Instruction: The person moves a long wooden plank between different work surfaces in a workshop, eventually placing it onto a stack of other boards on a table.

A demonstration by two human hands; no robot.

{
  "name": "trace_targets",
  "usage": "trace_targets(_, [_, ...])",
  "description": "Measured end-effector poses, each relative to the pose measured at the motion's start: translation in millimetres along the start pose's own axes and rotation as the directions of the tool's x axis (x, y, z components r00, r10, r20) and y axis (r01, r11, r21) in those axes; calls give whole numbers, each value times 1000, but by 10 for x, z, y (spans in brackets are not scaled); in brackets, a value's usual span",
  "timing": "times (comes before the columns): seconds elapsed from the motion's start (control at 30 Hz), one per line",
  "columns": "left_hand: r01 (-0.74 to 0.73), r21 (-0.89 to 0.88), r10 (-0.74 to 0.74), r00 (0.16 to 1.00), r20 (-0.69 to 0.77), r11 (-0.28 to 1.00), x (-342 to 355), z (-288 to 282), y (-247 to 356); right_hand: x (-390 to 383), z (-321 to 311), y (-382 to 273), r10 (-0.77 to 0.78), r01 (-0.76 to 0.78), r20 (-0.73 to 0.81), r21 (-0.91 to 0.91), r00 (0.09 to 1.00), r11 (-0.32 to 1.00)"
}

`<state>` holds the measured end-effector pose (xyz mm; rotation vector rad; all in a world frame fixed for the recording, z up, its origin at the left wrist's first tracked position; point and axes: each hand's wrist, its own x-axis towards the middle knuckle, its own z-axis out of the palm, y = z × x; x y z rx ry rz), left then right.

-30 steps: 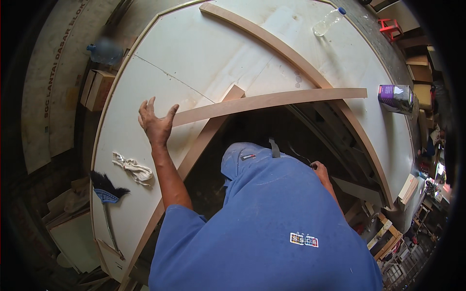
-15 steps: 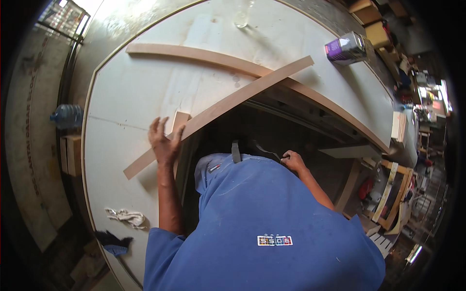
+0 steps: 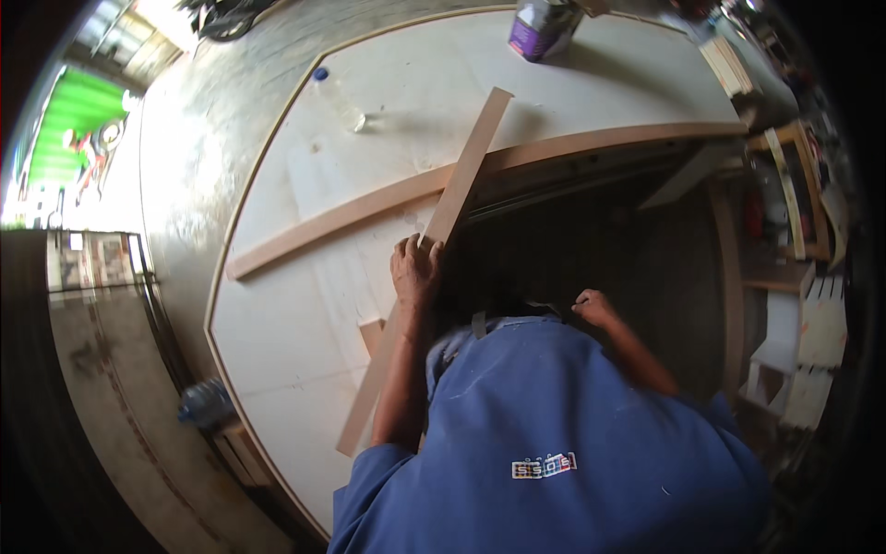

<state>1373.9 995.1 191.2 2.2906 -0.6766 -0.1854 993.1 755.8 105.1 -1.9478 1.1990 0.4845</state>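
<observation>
A long flat wooden strip [image 3: 468,168] lies slantwise across the white tabletop [image 3: 305,342], one end toward me on the left. My left hand [image 3: 415,268] grips it around its middle, fingers bent over the wood. Crossing under it is a second long wooden strip [image 3: 341,217], which runs along the table's inner edge. A small wood block [image 3: 372,334] sits beside the slanted strip, near my left forearm. Off the table, by my waist on the right, my right hand [image 3: 595,307] has its fingers curled closed; whatever they hold is too small to make out.
A dark opening [image 3: 591,231] lies in front of my body. On the table's far side stand a purple-and-grey can [image 3: 544,32] and a clear bottle with a blue cap [image 3: 341,100]. A stack of wood pieces [image 3: 726,66] is at far right. A water jug [image 3: 205,404] stands left, past the table edge.
The view has turned, so the table appears rotated. My left hand has moved from beside the small block farther up the slanted strip and closed on it. My right hand stays by my waist.
</observation>
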Motion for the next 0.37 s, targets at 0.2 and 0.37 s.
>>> trace_targets(0.2, [-8, 160, 16, 999, -49, 987, 364, 295, -150, -265, 392, 153, 94, -66, -93, 275, 991, 959])
trace_targets(0.37, [73, 212, -88, 994, 61, 975, 386, 359, -128, -445, 884, 674, 101, -81, -122, 160, 987, 984])
